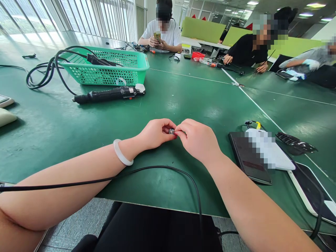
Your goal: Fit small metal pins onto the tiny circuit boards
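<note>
Over the green table, my left hand (156, 133) pinches a small black-and-silver part (171, 131) between thumb and fingers. The part is too tiny for me to tell its kind. My right hand (196, 138) meets it from the other side, thumb and forefinger pressed together at the part's right edge. What lies between those right fingertips is hidden. A white bangle (122, 153) circles my left wrist. Beyond my hands lies a black electric screwdriver (107, 94) on its side, in front of a green plastic basket (110, 71).
A black cable (157, 167) crosses above my left forearm and hangs over the table edge. Beside my right arm lie a black phone (245, 157), a white device (273, 148) and black glasses (296, 142). Across the table (183, 101) sit several people, one holding a phone (157, 37).
</note>
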`<state>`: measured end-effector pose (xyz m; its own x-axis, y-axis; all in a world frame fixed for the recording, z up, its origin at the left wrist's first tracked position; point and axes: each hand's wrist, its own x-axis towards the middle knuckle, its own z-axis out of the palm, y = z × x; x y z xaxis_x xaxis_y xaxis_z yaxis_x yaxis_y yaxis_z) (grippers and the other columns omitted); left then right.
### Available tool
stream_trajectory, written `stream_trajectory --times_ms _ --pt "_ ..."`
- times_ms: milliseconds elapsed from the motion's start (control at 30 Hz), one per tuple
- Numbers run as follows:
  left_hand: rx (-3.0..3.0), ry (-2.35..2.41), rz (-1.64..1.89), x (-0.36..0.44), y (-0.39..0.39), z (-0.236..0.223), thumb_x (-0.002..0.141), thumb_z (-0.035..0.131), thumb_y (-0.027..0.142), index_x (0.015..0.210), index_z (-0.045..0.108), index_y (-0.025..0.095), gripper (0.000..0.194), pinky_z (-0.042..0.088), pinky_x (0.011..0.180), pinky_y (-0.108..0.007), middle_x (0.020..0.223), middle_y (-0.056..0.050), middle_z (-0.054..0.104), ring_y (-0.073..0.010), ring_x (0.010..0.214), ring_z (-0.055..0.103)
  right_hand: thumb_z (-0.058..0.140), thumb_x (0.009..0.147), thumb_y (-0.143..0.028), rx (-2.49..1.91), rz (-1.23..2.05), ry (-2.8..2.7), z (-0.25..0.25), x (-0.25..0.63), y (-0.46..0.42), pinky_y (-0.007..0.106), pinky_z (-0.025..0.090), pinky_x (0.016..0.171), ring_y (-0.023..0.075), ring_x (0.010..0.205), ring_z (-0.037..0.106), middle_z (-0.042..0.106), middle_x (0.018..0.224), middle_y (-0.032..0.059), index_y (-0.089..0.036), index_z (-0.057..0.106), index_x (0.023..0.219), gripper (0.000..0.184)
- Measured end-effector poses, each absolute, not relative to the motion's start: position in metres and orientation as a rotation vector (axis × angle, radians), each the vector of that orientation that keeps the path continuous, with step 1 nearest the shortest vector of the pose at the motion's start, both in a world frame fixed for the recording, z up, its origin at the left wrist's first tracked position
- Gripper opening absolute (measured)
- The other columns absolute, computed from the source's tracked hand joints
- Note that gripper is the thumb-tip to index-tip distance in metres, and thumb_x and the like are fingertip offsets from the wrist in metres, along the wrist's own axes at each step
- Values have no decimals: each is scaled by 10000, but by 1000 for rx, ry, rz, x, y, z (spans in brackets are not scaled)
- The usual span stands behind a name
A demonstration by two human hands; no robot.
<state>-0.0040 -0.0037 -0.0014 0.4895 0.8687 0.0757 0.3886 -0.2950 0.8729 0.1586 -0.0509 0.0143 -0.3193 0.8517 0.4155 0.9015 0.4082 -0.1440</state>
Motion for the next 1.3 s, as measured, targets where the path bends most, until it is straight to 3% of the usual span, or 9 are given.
stream_trajectory --times_ms 467,700,833,1067,1300 --pt "1875 1039 723 -5 -4 -1 666 681 270 865 655 170 224 462 679 -259 741 1 631 -111 681 552 445 884 -193 -1486 -201 -2201 17 156 -54 270 337 541 138 702 567 664 836 32 -186 682 800 251" --pt "1761 983 744 -6 -1 -5 672 701 285 929 645 158 292 483 689 -278 768 -21 649 -121 697 590 569 810 -217 -1541 193 -1980 18 166 -48 272 411 588 127 663 566 673 850 4 -230 668 884 124" --pt "1718 971 740 -6 -1 -5 675 700 261 945 642 148 298 490 679 -278 777 -30 660 -121 695 603 660 725 -257 -1548 436 -1918 11 171 -42 290 452 607 130 635 581 691 857 2 -248 665 950 226" --pt "1685 945 728 -6 -1 -4 667 709 247 954 648 134 314 500 695 -277 815 -51 679 -123 710 614 697 684 -281 -1518 748 -1807 5 174 -34 314 502 690 160 701 642 720 794 27 -216 721 870 199" --pt "1743 1002 716 -7 -3 1 685 695 282 993 683 146 337 500 637 -269 724 -22 657 -119 643 596 758 615 -396 -1432 1025 -1624 -3 178 -28 315 505 649 171 707 644 715 770 45 -192 724 865 325"
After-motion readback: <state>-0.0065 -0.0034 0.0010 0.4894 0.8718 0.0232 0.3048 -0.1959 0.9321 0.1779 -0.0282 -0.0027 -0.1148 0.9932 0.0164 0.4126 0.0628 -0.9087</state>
